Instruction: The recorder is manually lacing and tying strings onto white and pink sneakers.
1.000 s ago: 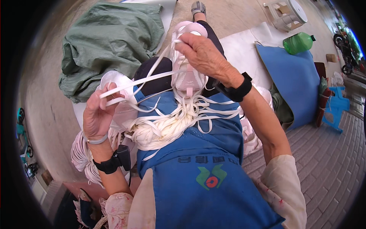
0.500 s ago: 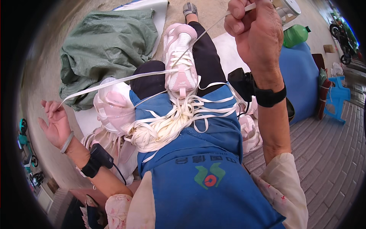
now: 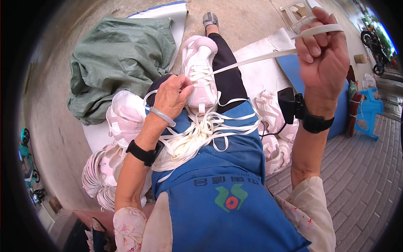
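Observation:
A pink-and-white sneaker [image 3: 200, 69] rests on my lap, toe pointing away, with white laces threaded partway across it. My right hand [image 3: 322, 52], raised at the upper right, grips a white shoelace [image 3: 256, 58] that runs taut from the sneaker's lacing and loops over the fingers. Against the sneaker's left side, by the eyelets, my left hand [image 3: 171, 95] is closed with the fingertips pressed together; what they pinch is hidden. A tangled bundle of cream laces [image 3: 189, 140] lies on my blue apron [image 3: 222, 168], just below the sneaker's heel.
More pink-and-white shoes [image 3: 124, 119] are piled at my left, and others [image 3: 275, 147] at my right. A green woven sack [image 3: 121, 59] lies on the far left. To the right are a blue plastic stool [image 3: 369, 111] and a white plastic stool [image 3: 296, 14].
My left hand has moved from the far left to the sneaker's side. My right hand has shifted right and down, drawing the lace out to the right.

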